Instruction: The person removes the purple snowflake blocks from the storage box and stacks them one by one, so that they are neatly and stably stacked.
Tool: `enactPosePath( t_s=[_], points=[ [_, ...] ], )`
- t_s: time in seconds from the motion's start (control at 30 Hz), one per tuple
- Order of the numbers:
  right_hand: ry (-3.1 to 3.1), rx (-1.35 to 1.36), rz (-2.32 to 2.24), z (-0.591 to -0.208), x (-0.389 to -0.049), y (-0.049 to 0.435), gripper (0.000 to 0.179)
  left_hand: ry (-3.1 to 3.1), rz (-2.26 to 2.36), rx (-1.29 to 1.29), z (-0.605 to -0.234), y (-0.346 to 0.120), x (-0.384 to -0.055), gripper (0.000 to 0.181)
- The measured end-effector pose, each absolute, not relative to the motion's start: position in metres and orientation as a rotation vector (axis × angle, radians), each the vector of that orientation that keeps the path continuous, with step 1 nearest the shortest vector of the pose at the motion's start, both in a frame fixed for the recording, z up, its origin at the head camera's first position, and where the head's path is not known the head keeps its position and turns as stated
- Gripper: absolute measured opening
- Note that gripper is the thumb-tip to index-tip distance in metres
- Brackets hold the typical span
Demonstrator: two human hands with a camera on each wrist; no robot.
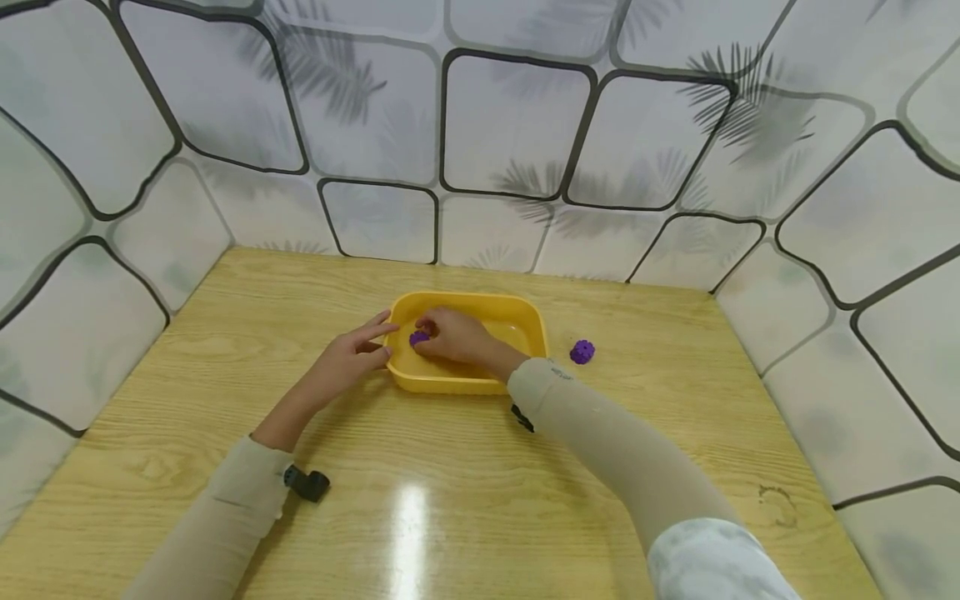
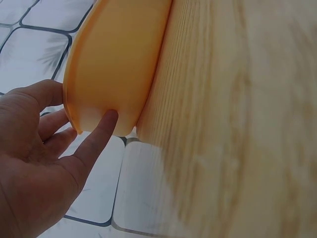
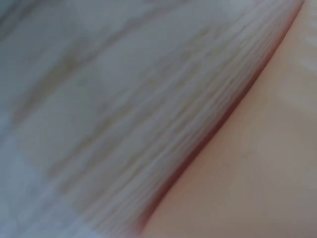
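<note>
A yellow plastic tray (image 1: 468,385) stands on the wooden table. My right hand (image 1: 457,335) reaches inside it, thumb and fingers pinching a small purple knobbly piece (image 1: 418,338) near the tray's left end. At that same end, my left hand (image 1: 348,362) touches the tray with fairly straight fingers, the forefinger reaching over the rim. The left wrist view shows the thumb of the left hand (image 2: 44,163) lying against the outer wall of the tray (image 2: 116,54). In the right wrist view the hand is out of sight, and only a blurred tray wall (image 3: 252,163) shows.
Right of the tray, a second purple knobbly piece (image 1: 582,352) lies on the table (image 1: 337,533). Patterned walls (image 1: 517,125) close off the back and both sides. A black strap-on wrist camera (image 1: 307,483) juts from the left sleeve.
</note>
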State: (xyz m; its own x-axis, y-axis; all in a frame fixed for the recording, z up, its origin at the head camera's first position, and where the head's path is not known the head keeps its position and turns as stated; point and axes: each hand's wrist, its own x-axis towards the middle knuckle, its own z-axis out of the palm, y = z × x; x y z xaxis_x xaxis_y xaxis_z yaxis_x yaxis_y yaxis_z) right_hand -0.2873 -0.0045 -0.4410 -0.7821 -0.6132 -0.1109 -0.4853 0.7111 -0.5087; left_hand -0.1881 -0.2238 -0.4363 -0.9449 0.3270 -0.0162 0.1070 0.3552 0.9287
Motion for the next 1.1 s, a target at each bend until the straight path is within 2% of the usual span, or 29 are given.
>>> enactPosePath(
  t_s=[0.53, 1.1],
  points=[
    [2.636, -0.900, -0.869, -0.423, -0.287, 0.016, 0.036, 2.395, 1.647, 0.401, -0.434, -0.220, -0.189, 0.051],
    [2.632, -0.909, -1.023, -0.412, -0.279, 0.064, 0.031, 2.413, 1.634, 0.375, -0.434, -0.223, -0.188, 0.051]
  ],
)
